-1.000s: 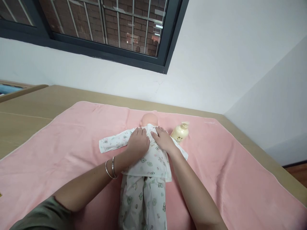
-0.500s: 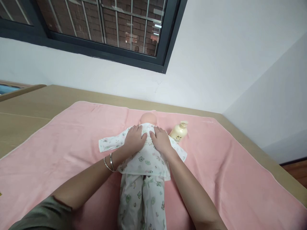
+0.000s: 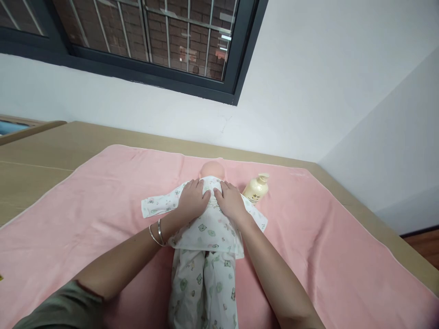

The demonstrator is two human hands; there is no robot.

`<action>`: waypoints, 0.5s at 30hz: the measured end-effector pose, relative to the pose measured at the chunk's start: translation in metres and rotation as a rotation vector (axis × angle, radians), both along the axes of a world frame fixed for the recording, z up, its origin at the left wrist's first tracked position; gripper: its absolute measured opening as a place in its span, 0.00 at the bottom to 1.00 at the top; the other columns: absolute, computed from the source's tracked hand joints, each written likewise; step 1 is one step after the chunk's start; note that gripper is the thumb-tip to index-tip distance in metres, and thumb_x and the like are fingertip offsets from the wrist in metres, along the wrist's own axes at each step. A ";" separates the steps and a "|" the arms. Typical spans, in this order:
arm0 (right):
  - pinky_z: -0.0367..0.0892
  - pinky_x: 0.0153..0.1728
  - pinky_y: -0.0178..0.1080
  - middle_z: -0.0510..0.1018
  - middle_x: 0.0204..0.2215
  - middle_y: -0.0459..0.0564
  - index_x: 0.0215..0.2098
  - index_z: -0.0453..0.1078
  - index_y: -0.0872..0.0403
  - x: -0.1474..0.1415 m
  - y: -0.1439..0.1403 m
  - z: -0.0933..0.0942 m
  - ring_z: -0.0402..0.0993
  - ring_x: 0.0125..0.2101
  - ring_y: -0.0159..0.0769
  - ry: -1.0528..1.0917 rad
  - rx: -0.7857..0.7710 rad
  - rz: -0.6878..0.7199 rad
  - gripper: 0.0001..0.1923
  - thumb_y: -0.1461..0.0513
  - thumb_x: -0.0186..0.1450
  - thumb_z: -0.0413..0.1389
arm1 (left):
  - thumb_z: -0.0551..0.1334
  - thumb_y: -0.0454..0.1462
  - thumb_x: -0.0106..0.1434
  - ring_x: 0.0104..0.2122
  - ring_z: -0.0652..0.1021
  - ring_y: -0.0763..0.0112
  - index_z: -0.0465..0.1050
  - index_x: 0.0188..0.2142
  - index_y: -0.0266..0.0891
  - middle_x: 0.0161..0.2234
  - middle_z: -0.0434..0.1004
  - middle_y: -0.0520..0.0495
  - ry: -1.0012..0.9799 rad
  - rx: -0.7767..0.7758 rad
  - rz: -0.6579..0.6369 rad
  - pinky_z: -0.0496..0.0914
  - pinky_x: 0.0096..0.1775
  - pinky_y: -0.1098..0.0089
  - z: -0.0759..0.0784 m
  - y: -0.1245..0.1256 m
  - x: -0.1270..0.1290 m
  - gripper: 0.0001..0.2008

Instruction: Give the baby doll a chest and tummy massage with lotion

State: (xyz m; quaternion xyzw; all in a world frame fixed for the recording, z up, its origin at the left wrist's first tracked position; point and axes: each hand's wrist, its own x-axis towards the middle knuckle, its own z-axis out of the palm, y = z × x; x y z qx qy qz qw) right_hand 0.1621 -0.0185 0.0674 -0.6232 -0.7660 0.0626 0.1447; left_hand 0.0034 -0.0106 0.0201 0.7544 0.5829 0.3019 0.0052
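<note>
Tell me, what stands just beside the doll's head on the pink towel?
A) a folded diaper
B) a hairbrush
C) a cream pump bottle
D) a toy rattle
C: a cream pump bottle stands on the pink towel right of the doll, close by the right hand.

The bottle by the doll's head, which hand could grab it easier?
Probably the right hand. It lies flat on the doll at the chest, on the same side as the cream pump bottle. The left hand rests on the doll's other side and would have to cross over.
</note>
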 end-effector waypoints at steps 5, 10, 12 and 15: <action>0.53 0.64 0.53 0.69 0.64 0.67 0.66 0.62 0.63 -0.006 -0.009 0.008 0.63 0.64 0.54 -0.032 -0.047 -0.003 0.27 0.55 0.77 0.42 | 0.52 0.41 0.68 0.51 0.76 0.49 0.72 0.50 0.34 0.49 0.79 0.34 -0.063 -0.144 -0.074 0.69 0.57 0.51 0.014 0.007 -0.007 0.18; 0.51 0.66 0.56 0.59 0.69 0.71 0.71 0.53 0.69 -0.022 -0.029 0.014 0.52 0.69 0.59 -0.083 -0.117 0.026 0.30 0.60 0.76 0.41 | 0.52 0.42 0.67 0.44 0.80 0.56 0.74 0.44 0.38 0.45 0.81 0.40 -0.230 -0.324 -0.182 0.74 0.48 0.59 0.028 0.019 -0.019 0.15; 0.51 0.67 0.57 0.56 0.70 0.71 0.72 0.51 0.69 -0.025 -0.031 0.012 0.49 0.70 0.60 -0.076 -0.128 0.028 0.31 0.59 0.76 0.41 | 0.50 0.41 0.69 0.45 0.80 0.54 0.74 0.44 0.36 0.43 0.81 0.37 -0.151 -0.265 -0.138 0.73 0.50 0.56 0.026 0.017 -0.017 0.17; 0.49 0.68 0.55 0.58 0.70 0.69 0.72 0.53 0.67 -0.018 -0.023 0.007 0.51 0.70 0.57 -0.020 -0.103 0.036 0.31 0.57 0.77 0.41 | 0.50 0.39 0.69 0.55 0.76 0.47 0.72 0.50 0.32 0.50 0.78 0.29 -0.002 -0.126 -0.070 0.68 0.57 0.48 0.015 0.002 -0.006 0.19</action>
